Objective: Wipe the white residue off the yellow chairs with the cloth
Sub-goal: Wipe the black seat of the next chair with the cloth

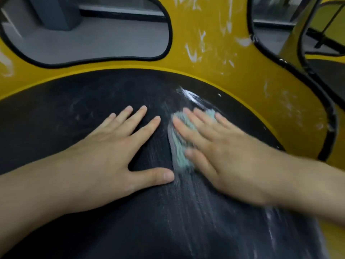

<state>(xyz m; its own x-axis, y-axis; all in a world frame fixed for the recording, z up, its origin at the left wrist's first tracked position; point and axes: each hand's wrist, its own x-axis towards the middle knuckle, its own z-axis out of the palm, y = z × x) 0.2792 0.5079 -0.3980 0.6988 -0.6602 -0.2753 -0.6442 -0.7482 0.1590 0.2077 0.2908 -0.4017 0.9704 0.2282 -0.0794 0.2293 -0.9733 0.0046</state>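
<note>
Both hands lie flat, fingers straight and spread: the left hand rests bare on the black seat pad and holds nothing, while the right hand presses the pale teal cloth down under its palm and fingers rather than gripping it. The cloth sits bunched just right of the seat's middle, its edge showing between the two hands and past the fingertips. From where I stand, the work looks partly done. A bright smear of white residue lies just beyond the right fingertips, and thin grey streaks trail down the pad toward the person. The yellow chair back carries plenty more white scribbles, untouched by the look of it. To do this stroke well, I'd say push forward over that bright smear with the whole palm bearing down, so the cloth lifts the residue instead of dragging it thin. Refolding to a clean face seems wise, since the streaks suggest smearing. The left hand is well placed to brace. The right hand is blurred, so how firmly it presses I can't tell.
</note>
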